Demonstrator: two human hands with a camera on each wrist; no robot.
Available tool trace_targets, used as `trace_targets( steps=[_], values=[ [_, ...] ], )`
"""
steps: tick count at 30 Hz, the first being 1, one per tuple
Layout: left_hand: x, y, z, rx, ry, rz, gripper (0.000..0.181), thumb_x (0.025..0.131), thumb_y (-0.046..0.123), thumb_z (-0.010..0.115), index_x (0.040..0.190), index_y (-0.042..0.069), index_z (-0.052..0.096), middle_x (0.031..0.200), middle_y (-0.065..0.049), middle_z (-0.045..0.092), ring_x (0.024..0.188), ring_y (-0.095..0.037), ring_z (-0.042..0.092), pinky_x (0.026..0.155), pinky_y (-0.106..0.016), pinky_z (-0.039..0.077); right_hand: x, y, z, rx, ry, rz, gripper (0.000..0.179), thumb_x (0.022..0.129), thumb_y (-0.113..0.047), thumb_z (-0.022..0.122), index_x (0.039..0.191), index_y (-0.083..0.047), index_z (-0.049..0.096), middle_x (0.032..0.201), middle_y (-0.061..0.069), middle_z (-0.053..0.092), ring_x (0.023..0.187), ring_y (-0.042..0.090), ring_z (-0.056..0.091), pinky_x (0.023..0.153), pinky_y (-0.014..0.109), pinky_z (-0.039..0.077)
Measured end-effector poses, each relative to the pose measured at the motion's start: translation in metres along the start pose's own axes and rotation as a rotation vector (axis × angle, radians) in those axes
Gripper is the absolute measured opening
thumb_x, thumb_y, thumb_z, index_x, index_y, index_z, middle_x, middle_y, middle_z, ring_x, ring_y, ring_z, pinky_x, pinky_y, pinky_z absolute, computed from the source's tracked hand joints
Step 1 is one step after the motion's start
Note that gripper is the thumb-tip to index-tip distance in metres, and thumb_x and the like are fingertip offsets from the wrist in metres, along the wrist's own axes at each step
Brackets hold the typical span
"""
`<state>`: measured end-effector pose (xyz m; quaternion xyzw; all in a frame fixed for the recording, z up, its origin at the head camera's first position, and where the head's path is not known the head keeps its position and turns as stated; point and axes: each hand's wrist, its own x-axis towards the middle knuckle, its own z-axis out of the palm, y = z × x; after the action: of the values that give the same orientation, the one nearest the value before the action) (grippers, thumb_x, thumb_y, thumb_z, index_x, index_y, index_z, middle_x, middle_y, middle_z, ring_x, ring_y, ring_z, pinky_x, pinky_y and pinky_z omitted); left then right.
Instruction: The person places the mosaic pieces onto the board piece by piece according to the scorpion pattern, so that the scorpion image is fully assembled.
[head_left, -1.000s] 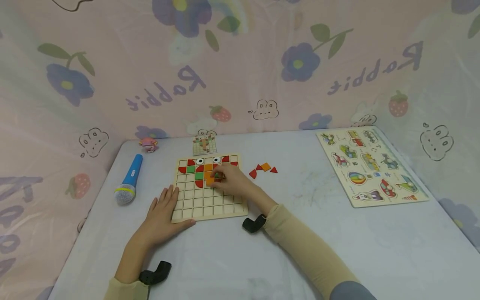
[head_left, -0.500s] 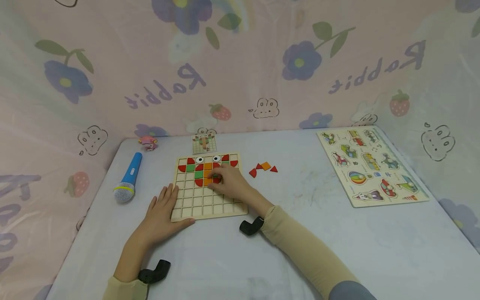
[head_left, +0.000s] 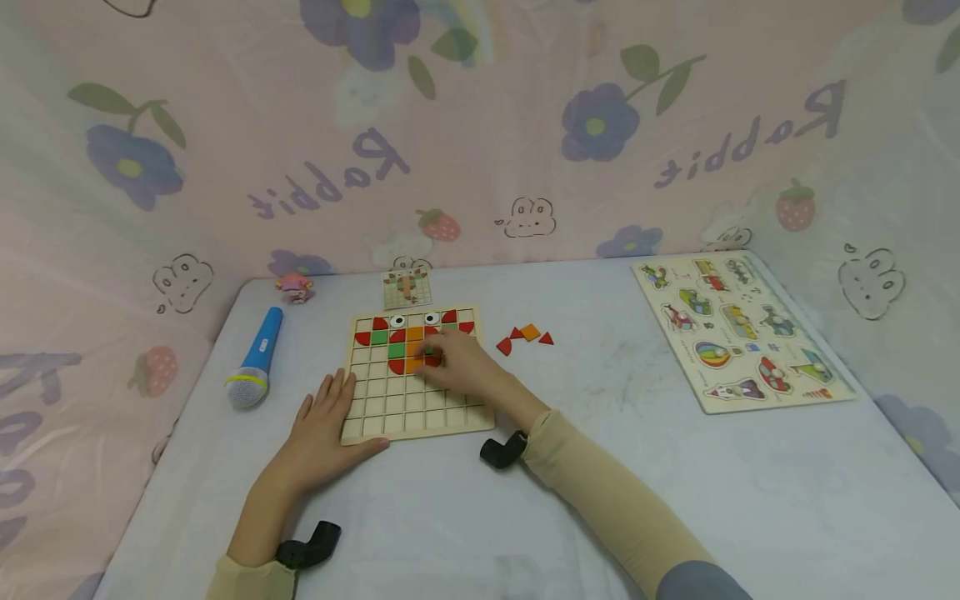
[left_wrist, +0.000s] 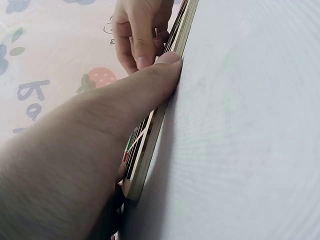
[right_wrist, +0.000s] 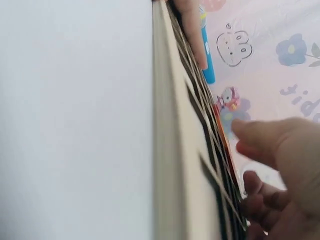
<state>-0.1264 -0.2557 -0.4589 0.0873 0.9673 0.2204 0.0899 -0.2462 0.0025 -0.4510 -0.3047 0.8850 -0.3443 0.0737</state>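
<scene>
My left hand (head_left: 322, 417) lies with spread, straight fingers along the left edge of the wooden grid board (head_left: 416, 423), its thumb over the near edge. My right hand (head_left: 465, 364) is over the board's middle. Its thumb and index finger pinch at an orange square tile (head_left: 412, 365) in the orange column; the fingertips partly hide it. Around it sit red quarter-round tiles (head_left: 396, 367), green square tiles (head_left: 396, 351) and two eye tiles (head_left: 397, 322). In the right wrist view, the right hand (right_wrist: 285, 170) has bent fingers, and the contact is unclear.
Right of the board lie a loose orange tile (head_left: 530, 332) and several red pieces (head_left: 505, 346). A pattern card (head_left: 407, 288) is behind the board. A toy microphone (head_left: 258, 358) and a pink figurine (head_left: 295, 287) stand left; a picture puzzle (head_left: 738, 333) lies far right.
The orange tile, tilted under my right fingers a second ago, now lies flush in the orange column. My right hand has shifted slightly left; my left hand stays in place.
</scene>
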Motion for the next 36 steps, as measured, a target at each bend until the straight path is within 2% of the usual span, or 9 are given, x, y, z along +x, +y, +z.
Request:
trace_targets(
  steps=[3,7,13,17,20,24,29,36],
  values=[
    [-0.001,-0.001,0.001,0.002,0.001,-0.002,0.123,0.089,0.073,0.069,0.169,0.0,0.012,0.176,-0.025,0.005,0.163,-0.047,0.002,0.127,-0.069,0.002,0.003,-0.001,-0.015,0.034,-0.005,0.019,0.03,0.099,-0.028,0.077,0.124,-0.011,0.075,0.104,0.006,0.068,0.094,0.02,0.059,0.078,0.029,0.05],
    [0.0,-0.001,0.002,-0.005,0.007,-0.001,0.123,0.089,0.073,0.07,0.17,0.001,0.011,0.177,-0.024,0.005,0.163,-0.046,0.001,0.128,-0.068,0.002,0.002,0.009,-0.044,0.018,0.049,0.04,0.033,0.099,-0.027,0.077,0.126,-0.008,0.075,0.108,0.011,0.069,0.093,0.022,0.059,0.078,0.031,0.049],
    [0.0,-0.001,0.003,-0.004,0.007,-0.002,0.123,0.088,0.073,0.07,0.17,0.002,0.011,0.177,-0.023,0.007,0.163,-0.046,0.002,0.128,-0.068,0.002,-0.016,0.05,-0.086,-0.005,0.122,0.118,0.033,0.099,-0.027,0.074,0.125,-0.006,0.074,0.107,0.012,0.067,0.085,0.023,0.054,0.072,0.033,0.045],
    [0.0,0.0,0.002,-0.002,0.001,0.0,0.123,0.088,0.074,0.069,0.17,0.002,0.011,0.177,-0.023,0.007,0.163,-0.046,0.002,0.128,-0.068,0.003,-0.037,0.08,-0.101,-0.03,0.144,0.18,0.032,0.099,-0.026,0.074,0.124,-0.006,0.074,0.107,0.012,0.066,0.083,0.023,0.055,0.07,0.033,0.045],
    [0.0,0.0,0.001,0.0,0.001,-0.001,0.124,0.088,0.074,0.069,0.17,0.001,0.011,0.177,-0.024,0.007,0.163,-0.046,0.002,0.128,-0.068,0.002,-0.051,0.094,-0.107,-0.031,0.146,0.216,0.031,0.098,-0.025,0.074,0.123,-0.006,0.075,0.107,0.013,0.066,0.085,0.025,0.056,0.072,0.035,0.046],
    [-0.001,0.0,0.0,-0.001,0.003,-0.003,0.124,0.089,0.074,0.069,0.17,0.001,0.011,0.177,-0.024,0.007,0.163,-0.047,0.002,0.128,-0.069,0.002,-0.064,0.103,-0.11,-0.039,0.12,0.228,0.035,0.096,-0.025,0.079,0.124,-0.005,0.075,0.108,0.015,0.065,0.093,0.028,0.056,0.08,0.037,0.046],
    [-0.001,0.001,-0.001,-0.008,-0.007,-0.005,0.124,0.089,0.074,0.07,0.17,0.001,0.011,0.176,-0.024,0.006,0.163,-0.047,0.001,0.128,-0.069,0.002,-0.072,0.113,-0.107,-0.064,0.097,0.196,0.038,0.096,-0.021,0.079,0.129,-0.004,0.074,0.11,0.015,0.066,0.096,0.029,0.056,0.083,0.038,0.045],
    [-0.001,0.001,-0.002,-0.005,-0.006,-0.006,0.123,0.089,0.073,0.07,0.169,0.0,0.011,0.177,-0.024,0.006,0.163,-0.046,0.001,0.128,-0.069,0.002,-0.076,0.125,-0.099,-0.067,0.147,0.135,0.029,0.099,-0.02,0.074,0.127,-0.009,0.076,0.109,0.014,0.064,0.096,0.028,0.056,0.084,0.04,0.044]
  ],
)
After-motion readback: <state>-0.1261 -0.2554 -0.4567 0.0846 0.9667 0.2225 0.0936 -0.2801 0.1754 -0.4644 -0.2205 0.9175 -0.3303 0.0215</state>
